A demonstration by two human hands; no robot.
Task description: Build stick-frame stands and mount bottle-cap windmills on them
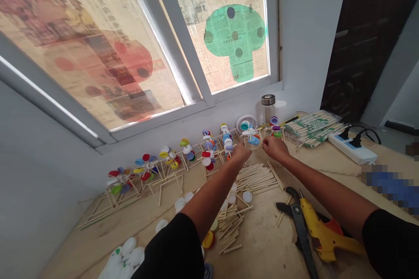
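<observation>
My left hand (241, 153) reaches forward with its fingers closed beside a wheel of blue, white and teal bottle caps (251, 135). On that wheel's other side is my right hand (275, 147), its fingertips pinched together. Thin wooden sticks support the wheel, but what either hand grips is hidden or too small to make out. More bottle-cap wheels on stick frames (170, 158) stand in a row leftward along the wall. Another stack of purple, white and green caps (275, 127) is just behind my right hand. Below my hands lies a layer of wooden sticks (257, 178).
A yellow glue gun (322, 231) and black-handled cutters (299, 222) lie at front right. Farther back are a power strip (352, 147), bagged sticks (312, 127), a glass bottle (268, 111) and a white fan (246, 122). Short sticks (231, 229) and white caps (129, 253) lie nearer me.
</observation>
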